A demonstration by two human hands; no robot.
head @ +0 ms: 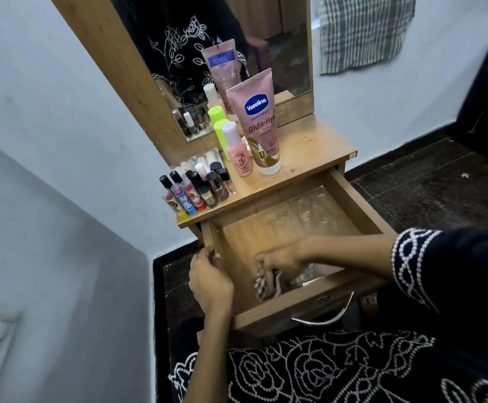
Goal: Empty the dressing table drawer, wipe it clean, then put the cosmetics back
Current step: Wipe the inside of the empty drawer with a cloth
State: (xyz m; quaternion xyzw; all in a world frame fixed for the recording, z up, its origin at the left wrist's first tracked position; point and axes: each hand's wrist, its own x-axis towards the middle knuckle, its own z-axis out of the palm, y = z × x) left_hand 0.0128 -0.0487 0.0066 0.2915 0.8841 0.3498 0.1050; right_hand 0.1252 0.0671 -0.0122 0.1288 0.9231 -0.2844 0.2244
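The wooden drawer (356, 205) of the dressing table stands pulled out, its floor bare except at the near end. My right hand (280, 261) is inside it at the front, gripping a striped cloth (261, 285) pressed on the drawer floor. My left hand (209, 279) holds the drawer's left wall near its front corner. On the tabletop (304, 152) stand a pink Vaseline tube (261, 120), a small pink bottle (237, 152), a green bottle (221, 132) and a cluster of nail polishes and lip balms (196, 184).
A mirror (266, 30) rises behind the tabletop. White walls close in on the left. Dark tiled floor (429, 187) lies to the right. A checked cloth (365, 30) hangs on the back wall. The drawer's metal handle (324, 319) faces my lap.
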